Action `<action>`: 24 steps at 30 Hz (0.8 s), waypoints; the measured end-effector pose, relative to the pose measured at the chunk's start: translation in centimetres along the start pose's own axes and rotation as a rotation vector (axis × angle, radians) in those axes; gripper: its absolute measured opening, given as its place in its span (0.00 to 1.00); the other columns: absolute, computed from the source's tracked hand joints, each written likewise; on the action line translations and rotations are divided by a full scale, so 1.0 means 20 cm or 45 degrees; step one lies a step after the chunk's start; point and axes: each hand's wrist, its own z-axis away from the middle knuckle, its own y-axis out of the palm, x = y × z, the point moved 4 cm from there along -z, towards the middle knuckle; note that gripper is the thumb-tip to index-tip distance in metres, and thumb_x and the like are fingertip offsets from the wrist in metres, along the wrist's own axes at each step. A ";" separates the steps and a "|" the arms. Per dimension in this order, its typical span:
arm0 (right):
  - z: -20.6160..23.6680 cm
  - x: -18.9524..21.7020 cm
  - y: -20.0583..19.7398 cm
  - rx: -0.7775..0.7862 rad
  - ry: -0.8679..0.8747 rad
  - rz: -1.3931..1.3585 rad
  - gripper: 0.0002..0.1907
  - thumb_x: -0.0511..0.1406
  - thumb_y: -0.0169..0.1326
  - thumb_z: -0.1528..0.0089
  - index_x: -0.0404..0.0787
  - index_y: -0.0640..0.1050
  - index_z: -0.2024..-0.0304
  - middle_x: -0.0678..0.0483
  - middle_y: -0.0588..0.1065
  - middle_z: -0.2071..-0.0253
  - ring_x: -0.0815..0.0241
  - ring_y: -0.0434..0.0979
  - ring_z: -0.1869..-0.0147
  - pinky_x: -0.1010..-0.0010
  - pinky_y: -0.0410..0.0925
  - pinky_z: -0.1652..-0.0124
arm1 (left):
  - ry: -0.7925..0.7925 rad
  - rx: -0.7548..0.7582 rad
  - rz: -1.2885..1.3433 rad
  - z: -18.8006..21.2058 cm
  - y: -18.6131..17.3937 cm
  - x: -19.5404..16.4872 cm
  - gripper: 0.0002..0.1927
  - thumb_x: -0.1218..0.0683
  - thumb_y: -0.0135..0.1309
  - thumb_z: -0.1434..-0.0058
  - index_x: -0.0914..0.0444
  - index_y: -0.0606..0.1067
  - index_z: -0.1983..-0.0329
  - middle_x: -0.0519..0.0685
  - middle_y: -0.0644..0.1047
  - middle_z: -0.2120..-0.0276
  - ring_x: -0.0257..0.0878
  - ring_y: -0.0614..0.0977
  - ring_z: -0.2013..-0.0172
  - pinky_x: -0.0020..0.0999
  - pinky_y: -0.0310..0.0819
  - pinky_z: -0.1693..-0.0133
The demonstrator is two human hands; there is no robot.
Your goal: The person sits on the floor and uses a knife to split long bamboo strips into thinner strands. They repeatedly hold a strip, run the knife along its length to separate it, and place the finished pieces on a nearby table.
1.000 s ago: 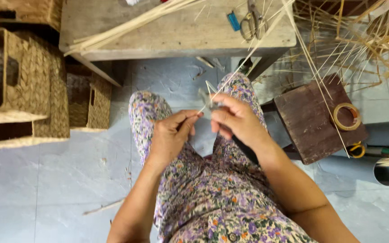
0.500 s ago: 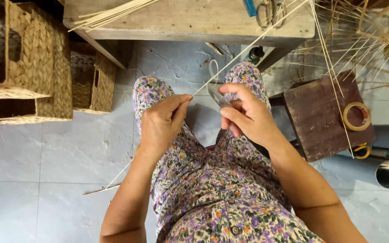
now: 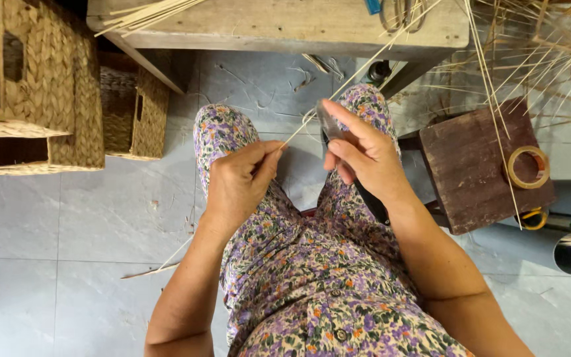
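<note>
1. Grey floor tiles (image 3: 67,218) spread under a seated person in a floral dress, seen from above, with a wooden worktop (image 3: 285,26) across the top of the view.
2. At the left hand (image 3: 239,185) the grip is closed, thumb and forefinger pinching a thin pale reed strip (image 3: 345,86) that runs up and to the right over the worktop's edge.
3. At the right hand (image 3: 365,155) the grip is closed around a knife (image 3: 328,122) with a dark handle; its blade end sits just beside the strip, between the two hands.
4. Both hands hover above the knees, near each other but apart.
5. To the right stands a dark wooden stool (image 3: 477,165) carrying a roll of tan tape (image 3: 527,166); loose reeds (image 3: 536,53) fan over it.
6. A grey pipe (image 3: 563,251) lies on the floor beyond the stool.
7. To the left stand woven baskets (image 3: 47,92), box-shaped and straw-coloured.
8. Scissors (image 3: 401,13) rest on the worktop's far right part, partly cut off by the frame.
</note>
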 end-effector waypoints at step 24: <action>0.05 -0.07 -0.04 -0.332 -0.223 0.247 0.27 0.25 0.48 0.27 0.51 0.70 0.28 0.56 0.74 0.72 0.72 0.65 0.76 0.80 0.64 0.76 | -0.097 0.016 0.210 0.11 0.05 0.10 0.06 0.59 0.58 0.32 0.63 0.83 0.55 0.44 0.81 0.74 0.27 0.78 0.76 0.24 0.72 0.75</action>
